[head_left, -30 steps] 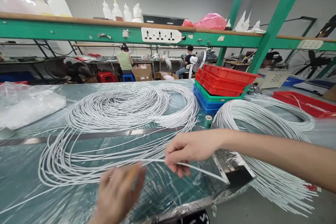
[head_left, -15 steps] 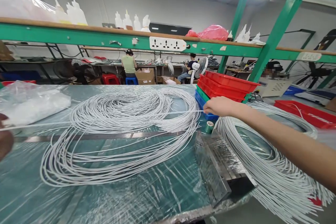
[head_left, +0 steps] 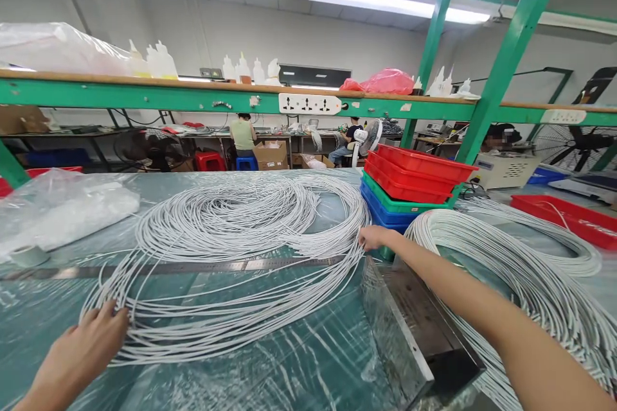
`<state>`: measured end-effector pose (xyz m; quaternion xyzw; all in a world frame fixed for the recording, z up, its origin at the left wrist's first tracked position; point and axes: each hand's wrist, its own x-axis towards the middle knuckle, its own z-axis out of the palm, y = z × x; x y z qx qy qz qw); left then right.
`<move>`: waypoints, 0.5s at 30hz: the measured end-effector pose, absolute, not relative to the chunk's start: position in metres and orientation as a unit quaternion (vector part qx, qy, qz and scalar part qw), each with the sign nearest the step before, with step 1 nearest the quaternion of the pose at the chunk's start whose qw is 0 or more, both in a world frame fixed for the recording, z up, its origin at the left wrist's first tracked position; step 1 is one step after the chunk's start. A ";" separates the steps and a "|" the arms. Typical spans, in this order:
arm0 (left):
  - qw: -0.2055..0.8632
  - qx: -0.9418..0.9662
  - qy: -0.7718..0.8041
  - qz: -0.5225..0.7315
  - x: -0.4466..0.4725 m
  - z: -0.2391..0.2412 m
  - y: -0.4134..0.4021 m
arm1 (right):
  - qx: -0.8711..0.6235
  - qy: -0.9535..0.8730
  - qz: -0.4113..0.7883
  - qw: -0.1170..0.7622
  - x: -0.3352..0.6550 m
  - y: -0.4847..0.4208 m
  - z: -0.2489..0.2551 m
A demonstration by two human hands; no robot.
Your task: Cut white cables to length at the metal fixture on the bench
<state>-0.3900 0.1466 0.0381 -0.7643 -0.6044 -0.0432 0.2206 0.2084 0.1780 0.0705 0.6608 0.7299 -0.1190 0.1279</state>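
My left hand is closed on the left bend of a loose loop of thin white cables, its fingers curled over the strands. At the right end of that loop, my right hand pinches the cables with its fingertips; the exact strands in that grip are partly hidden. Behind the loop lies a thick coil of white cable on the plastic-covered green table. A metal ruler runs between the coil and the loop. Under my right forearm stands a metal block with an upright plate.
Stacked red, green and blue trays stand beyond my right hand. Another big cable bundle hangs over the right edge. A clear plastic bag and a tape roll lie left. A green shelf beam crosses above; several people sit farther back.
My left hand has come in from the left edge onto the loop's left bend. My right hand has dropped down and left to the loop. The stretched single strand no longer shows between them.
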 end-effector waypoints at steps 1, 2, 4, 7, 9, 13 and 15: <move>0.196 -0.773 -0.602 -0.050 -0.396 0.028 0.147 | 0.665 0.716 -0.153 0.148 0.207 0.179 0.068; 0.170 -0.783 -0.595 -0.063 -0.402 0.021 0.147 | 0.669 0.697 -0.200 0.163 0.207 0.181 0.067; 0.120 -0.802 -0.578 -0.092 -0.414 0.013 0.149 | 0.676 0.662 -0.279 0.164 0.206 0.185 0.072; 0.097 -0.803 -0.576 -0.119 -0.418 0.014 0.151 | 0.693 0.675 -0.245 0.069 0.205 0.199 0.094; 0.110 -0.799 -0.577 -0.125 -0.405 0.020 0.149 | 0.703 0.689 -0.176 -0.026 0.202 0.211 0.112; 0.117 -0.827 -0.538 -0.115 -0.350 0.033 0.124 | 0.726 0.671 -0.090 -0.121 0.191 0.232 0.124; 0.134 -0.854 -0.488 -0.122 -0.324 0.033 0.102 | 0.749 0.651 -0.028 -0.119 0.187 0.235 0.113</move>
